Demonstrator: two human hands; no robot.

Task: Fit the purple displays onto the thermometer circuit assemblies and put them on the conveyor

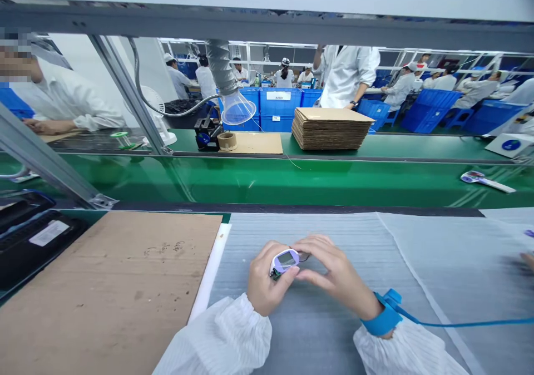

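A small white and purple device (286, 260) with an oval grey display is held above the foam-covered worktop. My left hand (267, 279) grips it from the left, thumb along its lower edge. Bits of green circuit board and dark parts show at its lower left. My right hand (334, 269) closes around the device's right end, index finger and thumb at its edge. Between those fingers a small dark part (303, 257) shows, too small to make out. A blue wrist strap (382, 315) with a cord is on my right wrist.
A cardboard sheet (112, 286) lies left, beside black bins (41, 241). Beyond runs a green conveyor (250, 180) carrying a white and purple handled device (486, 181). Behind stand a cardboard stack (331, 130), tape roll (227, 141) and fume hose (220, 66). Another person's blurred hand (528, 261) appears at right.
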